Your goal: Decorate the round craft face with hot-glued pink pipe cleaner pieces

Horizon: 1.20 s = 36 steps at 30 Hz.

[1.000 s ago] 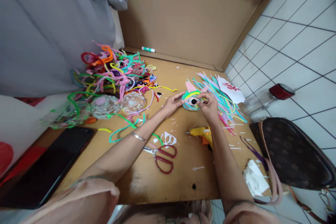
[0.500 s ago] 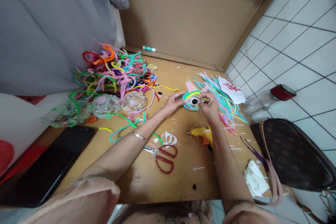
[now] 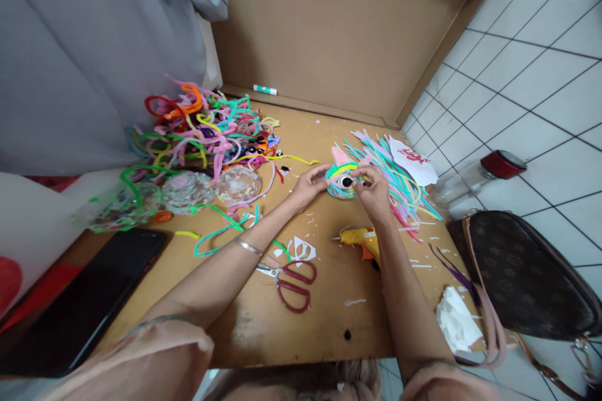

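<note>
Between my hands is a colourful pipe-cleaner craft (image 3: 342, 169) with a pink pointed ear and green, yellow and blue bands. My left hand (image 3: 311, 187) grips its left side, fingers bent round the edge. On its front shows a round black-and-white eye (image 3: 347, 182). My right hand (image 3: 374, 188) pinches the eye's right edge with thumb and forefinger. A yellow glue gun (image 3: 356, 237) lies just below, partly behind my right forearm. Red-handled scissors (image 3: 295, 286) rest on the table near my left forearm, beside cut white paper scraps (image 3: 301, 249).
Tangled pipe cleaners (image 3: 202, 125) and clear plastic cups (image 3: 188, 191) fill the left side. Straight pipe cleaners (image 3: 395, 169) lie behind my right hand. A phone (image 3: 89, 301), glue stick (image 3: 265, 89), bottle (image 3: 475, 178), brown bag (image 3: 527, 276) and cardboard panel (image 3: 338, 31) surround the area.
The whole view has shifted very slightly. Both hands keep their hold on the craft and its eye, with almost no movement.
</note>
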Available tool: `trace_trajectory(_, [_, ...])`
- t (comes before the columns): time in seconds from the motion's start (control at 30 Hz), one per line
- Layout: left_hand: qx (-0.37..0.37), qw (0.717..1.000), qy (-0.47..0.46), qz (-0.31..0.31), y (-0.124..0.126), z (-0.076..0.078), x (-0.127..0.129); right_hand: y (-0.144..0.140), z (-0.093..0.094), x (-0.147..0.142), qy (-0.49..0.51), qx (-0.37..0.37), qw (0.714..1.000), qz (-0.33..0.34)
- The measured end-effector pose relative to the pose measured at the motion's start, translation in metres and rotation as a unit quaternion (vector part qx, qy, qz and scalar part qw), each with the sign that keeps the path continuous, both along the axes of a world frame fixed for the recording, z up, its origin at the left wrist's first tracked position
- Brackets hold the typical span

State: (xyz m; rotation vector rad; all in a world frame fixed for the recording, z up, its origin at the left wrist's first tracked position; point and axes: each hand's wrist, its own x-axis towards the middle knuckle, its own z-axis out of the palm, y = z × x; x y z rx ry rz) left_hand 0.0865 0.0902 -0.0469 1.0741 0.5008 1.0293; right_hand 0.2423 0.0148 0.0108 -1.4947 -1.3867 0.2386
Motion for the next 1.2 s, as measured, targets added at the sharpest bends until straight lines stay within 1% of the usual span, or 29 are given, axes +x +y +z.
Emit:
trace_trajectory(0.13, [0.024, 0.997, 0.020, 0.072, -0.0006, -0.0005, 0.0020, -0.0010, 0.0003, -0.0002, 0.002, 0.000, 1.000, 0.001])
trace_trajectory(0.2, [0.039, 0.994, 0.038, 0.097, -0.0016, 0.0004, 0.0020, -0.0011, 0.0004, -0.0009, 0.005, 0.002, 1.000, 0.002])
trace_trajectory(0.4, [0.099, 0.987, 0.064, 0.110, -0.0035, 0.0019, 0.0005, -0.0002, -0.0011, -0.0022, -0.002, 0.013, 1.000, -0.001])
trace_trajectory(0.6, [0.136, 0.979, 0.078, 0.130, -0.0029, 0.0013, 0.0001, 0.0007, -0.0043, 0.0005, -0.004, 0.028, 0.999, 0.015])
trace_trajectory(0.87, [0.148, 0.975, 0.078, 0.145, -0.0036, 0.0027, -0.0002, 0.0030, -0.0084, 0.0031, 0.003, 0.027, 0.999, 0.023])
trace_trajectory(1.2, [0.157, 0.972, 0.080, 0.156, -0.0031, 0.0013, -0.0003, 0.0001, -0.0057, 0.0043, 0.005, 0.002, 0.998, 0.058])
